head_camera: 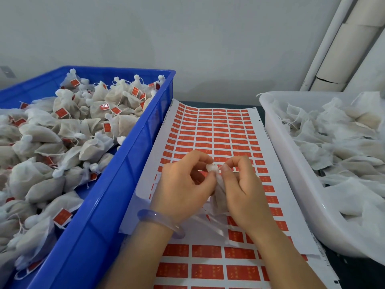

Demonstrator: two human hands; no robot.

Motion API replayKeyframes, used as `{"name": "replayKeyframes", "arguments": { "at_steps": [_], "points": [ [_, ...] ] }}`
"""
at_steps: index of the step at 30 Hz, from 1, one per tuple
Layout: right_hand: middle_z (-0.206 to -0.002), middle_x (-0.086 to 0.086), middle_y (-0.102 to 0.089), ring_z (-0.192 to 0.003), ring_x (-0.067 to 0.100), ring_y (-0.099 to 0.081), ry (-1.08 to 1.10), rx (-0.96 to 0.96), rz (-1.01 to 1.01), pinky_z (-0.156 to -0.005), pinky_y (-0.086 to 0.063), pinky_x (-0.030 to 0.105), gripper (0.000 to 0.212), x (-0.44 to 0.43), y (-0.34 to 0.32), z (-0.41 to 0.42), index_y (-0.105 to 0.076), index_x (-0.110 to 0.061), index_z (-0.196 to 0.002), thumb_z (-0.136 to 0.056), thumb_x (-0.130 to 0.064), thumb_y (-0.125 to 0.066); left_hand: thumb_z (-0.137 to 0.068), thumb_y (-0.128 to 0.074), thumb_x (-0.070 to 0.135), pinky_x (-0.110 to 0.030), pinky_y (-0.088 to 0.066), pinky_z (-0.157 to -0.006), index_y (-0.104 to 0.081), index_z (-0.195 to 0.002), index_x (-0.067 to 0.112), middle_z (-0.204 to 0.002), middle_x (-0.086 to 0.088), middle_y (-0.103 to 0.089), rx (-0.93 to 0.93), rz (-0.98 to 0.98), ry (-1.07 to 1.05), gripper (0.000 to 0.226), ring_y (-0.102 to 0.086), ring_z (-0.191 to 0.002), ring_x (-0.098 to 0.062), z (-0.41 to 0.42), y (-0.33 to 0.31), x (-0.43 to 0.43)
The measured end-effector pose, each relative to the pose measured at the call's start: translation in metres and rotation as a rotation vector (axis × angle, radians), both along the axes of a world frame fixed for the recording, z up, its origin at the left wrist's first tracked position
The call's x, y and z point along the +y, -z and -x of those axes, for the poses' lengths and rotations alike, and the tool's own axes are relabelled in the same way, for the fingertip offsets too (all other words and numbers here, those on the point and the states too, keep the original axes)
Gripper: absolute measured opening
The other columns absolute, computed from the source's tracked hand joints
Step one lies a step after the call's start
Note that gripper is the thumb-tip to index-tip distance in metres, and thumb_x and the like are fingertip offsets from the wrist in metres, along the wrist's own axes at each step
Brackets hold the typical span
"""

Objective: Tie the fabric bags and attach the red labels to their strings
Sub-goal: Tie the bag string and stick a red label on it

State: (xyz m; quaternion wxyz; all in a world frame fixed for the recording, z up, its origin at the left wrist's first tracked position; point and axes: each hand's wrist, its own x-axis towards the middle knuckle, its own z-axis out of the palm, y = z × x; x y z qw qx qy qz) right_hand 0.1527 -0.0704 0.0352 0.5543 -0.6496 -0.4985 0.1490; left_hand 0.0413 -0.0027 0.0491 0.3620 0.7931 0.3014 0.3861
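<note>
Tying step underway: left hand [183, 184] and right hand [242, 184] both pinch neck of fabric bag [218, 197]; next likely needs red label [218, 152] peeled from sheet [281, 184]

crate [133, 163] left, sheet [218, 130] middle, tub [291, 163] right

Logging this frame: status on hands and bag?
Left hand and right hand both pinching fabric bag at its neck. Bag over red label sheet, no label seen on it. Nothing blocking.
</note>
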Motion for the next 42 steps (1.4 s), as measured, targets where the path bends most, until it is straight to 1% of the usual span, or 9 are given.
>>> {"name": "replayKeyframes", "arguments": {
  "at_steps": [5,11,16,20,23,29,32,38,42],
  "points": [
    [-0.076,-0.033,-0.057,-0.076,-0.012,-0.058,0.014,0.06,-0.002,-0.054,-0.043,0.003,0.008,0.0003,-0.0002,-0.0019,-0.044,-0.033,-0.088,-0.095,-0.03,-0.043,-0.078,-0.073,0.017,-0.013,-0.054,-0.067,-0.058,-0.104,0.031,-0.093,0.018,-0.065,-0.001,-0.01,0.144,0.033,-0.066,-0.082,0.0,0.003,-0.0053,0.0006],
    [-0.076,-0.031,-0.055,-0.076,-0.008,-0.056,0.031,0.105,0.015,-0.057,-0.044,0.003,0.009,0.0007,-0.0005,-0.0041,-0.045,-0.033,-0.086,-0.095,-0.034,-0.043,-0.081,-0.071,0.015,-0.016,-0.055,-0.07,-0.066,-0.105,0.016,-0.087,0.011,-0.068,-0.024,-0.123,0.101,0.025,-0.066,-0.078,-0.002,0.004,-0.0031,0.0044],
    [-0.079,-0.014,-0.058,-0.075,0.004,-0.061,0.051,0.214,0.019,-0.057,-0.047,0.01,0.012,0.0,-0.0019,-0.0072,-0.048,-0.034,-0.085,-0.095,-0.035,-0.043,-0.085,-0.065,0.012,-0.017,-0.055,-0.076,-0.064,-0.107,0.017,-0.09,0.012,-0.066,-0.026,-0.121,0.145,0.023,-0.066,-0.084,-0.003,0.0023,-0.0029,0.0032],
    [-0.083,-0.003,-0.061,-0.074,0.007,-0.062,0.011,0.34,0.032,-0.061,-0.049,0.015,0.015,0.0012,-0.003,-0.0088,-0.052,-0.031,-0.083,-0.095,-0.034,-0.043,-0.078,-0.068,0.013,-0.017,-0.055,-0.075,-0.064,-0.107,0.02,-0.093,0.007,-0.07,-0.07,-0.128,0.188,0.031,-0.067,-0.085,-0.003,0.0065,-0.0064,0.0024],
    [-0.081,-0.007,-0.06,-0.068,-0.003,-0.061,-0.002,0.359,0.047,-0.053,-0.045,0.007,0.016,0.0014,-0.0026,-0.0087,-0.054,-0.03,-0.084,-0.095,-0.034,-0.044,-0.077,-0.067,0.014,-0.014,-0.054,-0.075,-0.064,-0.104,0.022,-0.092,0.01,-0.068,-0.077,-0.177,0.166,0.028,-0.067,-0.085,-0.003,0.0068,-0.0075,0.0023],
    [-0.074,-0.023,-0.06,-0.073,-0.008,-0.059,-0.024,0.355,0.068,-0.053,-0.044,0.005,0.017,0.0032,-0.0003,-0.0074,-0.054,-0.029,-0.084,-0.096,-0.033,-0.043,-0.077,-0.067,0.017,-0.012,-0.053,-0.074,-0.068,-0.101,0.013,-0.09,0.012,-0.066,-0.065,-0.229,0.112,0.025,-0.065,-0.086,-0.004,0.0051,-0.0055,0.0011],
    [-0.073,-0.023,-0.059,-0.072,-0.009,-0.059,-0.017,0.365,0.07,-0.052,-0.044,0.004,0.017,0.0034,0.0001,-0.008,-0.054,-0.029,-0.083,-0.096,-0.033,-0.043,-0.075,-0.071,0.02,-0.012,-0.053,-0.074,-0.066,-0.104,0.018,-0.092,0.015,-0.066,-0.046,-0.216,0.144,0.03,-0.065,-0.085,0.0,0.0061,-0.0059,0.001],
    [-0.072,-0.021,-0.06,-0.07,-0.009,-0.06,-0.04,0.356,0.087,-0.051,-0.043,0.005,0.016,0.003,0.0006,-0.006,-0.054,-0.029,-0.085,-0.095,-0.035,-0.043,-0.078,-0.067,0.018,-0.007,-0.05,-0.071,-0.07,-0.093,0.01,-0.082,0.006,-0.069,-0.04,-0.285,0.039,0.017,-0.065,-0.081,-0.005,0.005,-0.0053,0.0021],
    [-0.071,-0.018,-0.06,-0.067,-0.006,-0.06,-0.022,0.343,0.071,-0.051,-0.044,0.006,0.015,0.0028,0.001,-0.0053,-0.053,-0.03,-0.083,-0.094,-0.035,-0.044,-0.078,-0.064,0.015,-0.009,-0.051,-0.072,-0.069,-0.095,0.013,-0.085,0.01,-0.066,-0.025,-0.256,0.059,0.018,-0.065,-0.076,-0.003,0.0062,-0.0066,0.0025]
  ]
}}
